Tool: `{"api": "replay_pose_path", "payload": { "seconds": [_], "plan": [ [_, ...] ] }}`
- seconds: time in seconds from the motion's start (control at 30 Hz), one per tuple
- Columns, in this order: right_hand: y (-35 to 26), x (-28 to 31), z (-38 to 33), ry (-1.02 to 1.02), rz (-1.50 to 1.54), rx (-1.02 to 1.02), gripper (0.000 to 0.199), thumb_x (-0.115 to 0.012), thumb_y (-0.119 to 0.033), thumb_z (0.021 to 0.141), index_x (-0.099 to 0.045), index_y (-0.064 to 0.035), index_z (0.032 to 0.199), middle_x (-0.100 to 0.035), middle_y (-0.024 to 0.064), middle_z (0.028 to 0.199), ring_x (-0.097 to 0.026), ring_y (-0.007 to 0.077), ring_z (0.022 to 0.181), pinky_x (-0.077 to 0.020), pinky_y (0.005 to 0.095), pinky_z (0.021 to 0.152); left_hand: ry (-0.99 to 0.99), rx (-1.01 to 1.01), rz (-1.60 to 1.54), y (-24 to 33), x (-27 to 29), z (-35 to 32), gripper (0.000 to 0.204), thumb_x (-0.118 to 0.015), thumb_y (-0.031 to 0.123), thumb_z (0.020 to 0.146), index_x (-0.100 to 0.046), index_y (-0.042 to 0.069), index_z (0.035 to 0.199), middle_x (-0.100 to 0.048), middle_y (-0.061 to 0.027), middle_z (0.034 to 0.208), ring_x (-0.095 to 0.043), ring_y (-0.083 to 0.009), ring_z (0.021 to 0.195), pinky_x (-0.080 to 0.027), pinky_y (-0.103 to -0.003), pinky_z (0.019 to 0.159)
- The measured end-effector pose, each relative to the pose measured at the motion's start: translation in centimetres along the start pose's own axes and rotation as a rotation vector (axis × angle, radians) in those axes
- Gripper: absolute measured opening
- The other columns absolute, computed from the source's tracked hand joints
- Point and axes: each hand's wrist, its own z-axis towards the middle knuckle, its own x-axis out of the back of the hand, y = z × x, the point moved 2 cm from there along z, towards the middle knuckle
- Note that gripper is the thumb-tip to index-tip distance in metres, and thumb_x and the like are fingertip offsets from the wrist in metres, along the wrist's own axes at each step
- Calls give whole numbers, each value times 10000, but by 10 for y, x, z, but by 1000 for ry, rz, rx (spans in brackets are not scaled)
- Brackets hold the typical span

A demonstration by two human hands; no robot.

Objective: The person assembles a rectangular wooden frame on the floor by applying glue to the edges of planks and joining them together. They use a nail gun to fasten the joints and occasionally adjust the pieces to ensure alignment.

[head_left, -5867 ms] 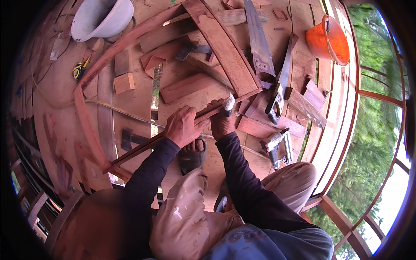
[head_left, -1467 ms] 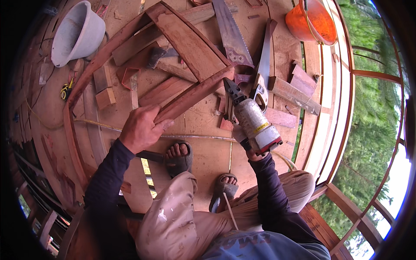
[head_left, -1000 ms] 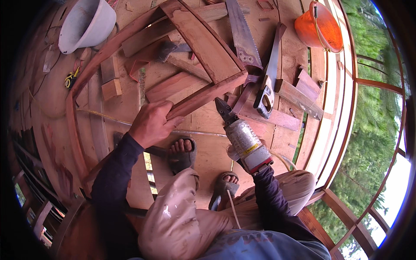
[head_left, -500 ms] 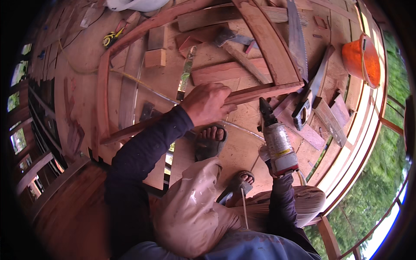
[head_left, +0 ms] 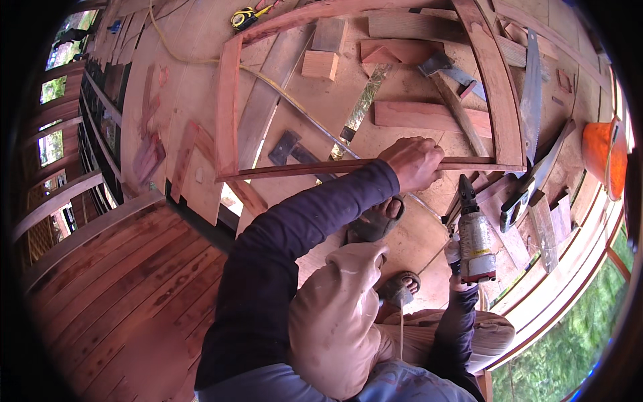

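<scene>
A large reddish wooden frame stretches across the work area. My left hand is closed around its near rail, toward the right end. In my right hand is a worn silver nail gun with a black nose and red-edged base; the fingers are partly hidden behind it. The gun's nose points away from me, just below the rail near the frame's right corner, and I cannot tell whether it touches the wood. Through the frame's opening show a reddish board and a wooden-handled tool with a dark metal head.
Two handsaws lie right of the frame, one with a dark handle. An orange bucket stands beyond. A hose crosses the boards under the frame. A yellow tape measure lies at the far left. Gaps split the plank floor.
My view has turned, so the frame, tools and floor appear farther right and rotated. My left hand keeps its grip on the rail, and the nail gun stays near the same corner.
</scene>
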Motion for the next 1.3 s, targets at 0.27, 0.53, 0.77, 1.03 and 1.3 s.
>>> {"api": "replay_pose_path", "payload": {
  "seconds": [0.27, 0.53, 0.77, 1.03, 1.3],
  "plan": [
    [-79, -28, 0, -21, -127, 162, 504, -671, -252, 877, -560, -11, 1305, -673, 154, 1116, -684, 273, 964, -560, 409, 851, -18, -19, 18, 12, 30, 2, 368, -742, 315, 859, -605, -24, 827, -636, -229, 852, -652, -411, 850, -509, -485, 763],
    [-113, -27, 10, 177, 52, 189, 505, -854, -229, 742, -662, -52, 1173, -747, 96, 904, -747, 232, 792, -572, 323, 716, -6, -47, 1, 25, 54, 7, 394, -767, 328, 841, -601, -28, 806, -625, -245, 775, -630, -456, 784, -495, -500, 686],
    [-116, -28, 12, 197, 6, 175, 459, -859, -241, 736, -686, -50, 1115, -742, 98, 901, -742, 226, 784, -570, 334, 716, -1, -59, -13, 24, 58, 8, 413, -762, 348, 846, -592, -26, 808, -617, -250, 774, -621, -463, 787, -487, -496, 681],
    [-144, -29, 13, 152, -344, 294, 476, -878, -241, 720, -688, -42, 1108, -742, 92, 900, -740, 220, 790, -571, 329, 730, -8, -48, 9, 25, 61, 6, 414, -763, 349, 846, -590, -25, 811, -612, -253, 770, -615, -470, 796, -487, -493, 683],
    [-135, -32, 13, 141, -155, 184, 466, -874, -231, 730, -688, -45, 1115, -746, 87, 915, -741, 211, 798, -571, 324, 736, -28, -31, -14, 27, 64, 9, 406, -780, 335, 832, -594, -26, 811, -613, -253, 780, -621, -458, 798, -490, -485, 680]
  ]
}}
